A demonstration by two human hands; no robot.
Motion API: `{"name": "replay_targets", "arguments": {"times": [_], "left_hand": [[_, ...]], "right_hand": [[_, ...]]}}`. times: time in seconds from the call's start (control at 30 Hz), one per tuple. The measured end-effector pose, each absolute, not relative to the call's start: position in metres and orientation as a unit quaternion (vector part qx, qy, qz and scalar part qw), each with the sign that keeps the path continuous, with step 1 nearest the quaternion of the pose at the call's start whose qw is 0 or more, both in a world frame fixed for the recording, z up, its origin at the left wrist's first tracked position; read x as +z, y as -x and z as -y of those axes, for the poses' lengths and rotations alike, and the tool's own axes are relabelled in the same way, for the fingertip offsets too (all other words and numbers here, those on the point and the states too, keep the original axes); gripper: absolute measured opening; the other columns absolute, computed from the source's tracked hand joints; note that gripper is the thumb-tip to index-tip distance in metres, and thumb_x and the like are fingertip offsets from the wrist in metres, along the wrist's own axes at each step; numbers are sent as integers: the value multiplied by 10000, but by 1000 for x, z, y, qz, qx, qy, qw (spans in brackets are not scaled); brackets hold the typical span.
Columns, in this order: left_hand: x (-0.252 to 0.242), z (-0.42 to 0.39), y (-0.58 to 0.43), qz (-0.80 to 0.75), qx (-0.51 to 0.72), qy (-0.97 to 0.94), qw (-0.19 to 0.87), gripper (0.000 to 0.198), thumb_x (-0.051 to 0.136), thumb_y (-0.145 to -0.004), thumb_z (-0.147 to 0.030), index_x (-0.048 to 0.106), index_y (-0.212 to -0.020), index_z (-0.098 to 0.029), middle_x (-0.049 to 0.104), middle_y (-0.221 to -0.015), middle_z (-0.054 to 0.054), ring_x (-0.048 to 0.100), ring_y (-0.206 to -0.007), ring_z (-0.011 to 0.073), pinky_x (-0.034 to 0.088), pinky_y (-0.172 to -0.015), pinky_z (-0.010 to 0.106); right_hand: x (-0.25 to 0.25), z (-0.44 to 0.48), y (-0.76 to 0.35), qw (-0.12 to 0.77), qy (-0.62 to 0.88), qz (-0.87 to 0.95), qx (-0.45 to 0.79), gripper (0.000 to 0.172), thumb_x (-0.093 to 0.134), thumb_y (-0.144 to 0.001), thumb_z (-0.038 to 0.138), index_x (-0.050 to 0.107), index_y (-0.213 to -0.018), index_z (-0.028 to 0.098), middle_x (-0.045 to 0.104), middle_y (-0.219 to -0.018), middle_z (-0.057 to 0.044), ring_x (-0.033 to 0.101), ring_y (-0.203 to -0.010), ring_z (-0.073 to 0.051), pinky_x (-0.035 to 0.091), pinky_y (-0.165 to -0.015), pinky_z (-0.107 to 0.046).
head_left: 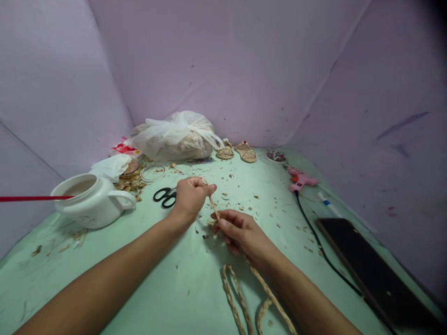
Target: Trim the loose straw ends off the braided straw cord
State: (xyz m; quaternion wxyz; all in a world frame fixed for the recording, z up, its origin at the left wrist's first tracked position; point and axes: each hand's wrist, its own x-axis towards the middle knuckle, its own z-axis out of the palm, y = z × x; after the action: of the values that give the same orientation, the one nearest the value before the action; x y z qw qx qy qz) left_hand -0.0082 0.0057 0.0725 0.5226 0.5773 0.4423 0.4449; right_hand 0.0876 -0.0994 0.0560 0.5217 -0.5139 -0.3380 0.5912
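Observation:
A tan braided cord runs up from the table's near edge, where it lies in loose loops. My left hand pinches the cord close to its upper end. Lower down and to the right, my right hand grips the same cord between thumb and fingers, so a short stretch is held between the two. Black-handled scissors lie just left of my left hand, which covers part of them.
A white pot with a red stick stands left. Behind are a white plastic bag and small woven slippers. A pink glue gun, its black cable and a dark flat slab lie right. Scraps litter the table.

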Motion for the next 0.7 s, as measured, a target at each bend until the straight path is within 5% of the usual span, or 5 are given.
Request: {"name": "replay_targets", "arguments": {"times": [0.17, 0.47, 0.6, 0.7], "left_hand": [[75, -7, 10, -426, 418, -640, 484, 273, 650, -561, -253, 432, -433, -150, 401, -412, -68, 335, -419, 47, 288, -454, 194], [82, -55, 36, -496, 218, -727, 421, 240, 477, -666, -355, 588, -613, -150, 584, -562, 57, 519, -482, 151, 329, -452, 237], [86, -77, 65, -541, 87, -819, 170, 74, 568, -519, -234, 600, -525, -168, 585, -569, 89, 527, -572, 218, 298, -497, 272], [86, -80, 75, -549, -35, -834, 45, 199, 548, -517, -231, 650, -680, -180, 635, -730, 134, 553, -669, 270, 317, -527, 294]], "right_hand": [[56, 98, -88, 538, 586, 332, 507, 181, 633, -638, 298, 530, -660, 151, 528, -501, 45, 363, -309, -31, 266, -281, -160], [44, 93, -95, 585, 532, 246, 560, 243, 705, -566, 295, 593, -694, 122, 581, -509, 14, 439, -368, -52, 352, -335, -175], [43, 90, -99, 609, 521, 211, 559, 221, 713, -558, 266, 605, -679, 116, 585, -510, 8, 448, -381, -47, 357, -344, -163], [44, 90, -102, 620, 517, 198, 555, 210, 711, -562, 260, 608, -676, 117, 584, -512, 8, 446, -379, -46, 358, -343, -162]]}}
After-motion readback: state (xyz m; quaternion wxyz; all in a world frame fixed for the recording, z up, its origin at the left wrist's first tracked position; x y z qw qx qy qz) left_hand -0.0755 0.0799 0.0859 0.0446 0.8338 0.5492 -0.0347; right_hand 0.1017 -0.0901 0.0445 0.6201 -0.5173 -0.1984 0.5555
